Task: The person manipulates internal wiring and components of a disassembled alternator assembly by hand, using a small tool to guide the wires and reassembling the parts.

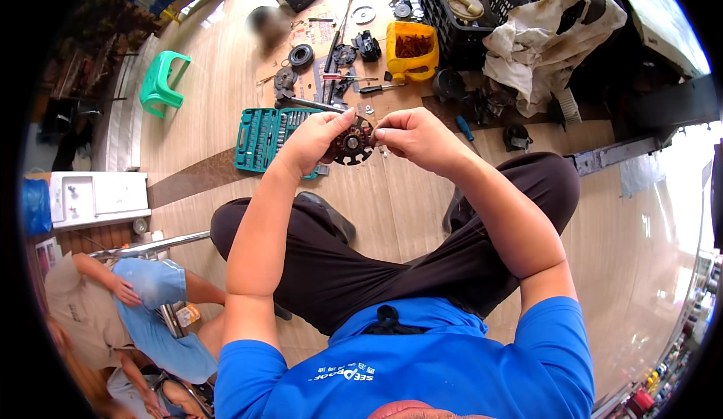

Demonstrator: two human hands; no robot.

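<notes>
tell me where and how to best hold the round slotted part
Probably pinch the round slotted part by its left edge, coming from the left, as the left hand does: it looks flat, with cutouts around a central hub.

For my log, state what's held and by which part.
Left grip holds a dark notched disc by its left side; whether right grip holds anything is unclear.

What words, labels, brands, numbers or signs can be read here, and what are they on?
Blue shirt: white lettering, which I won't copy out.
Other person's beige shirt: dark print, too small to read.
Tan cardboard: reddish print, too small.
Orange-and-white package: too blurred.
Round slotted part: no text I can make out.
</notes>
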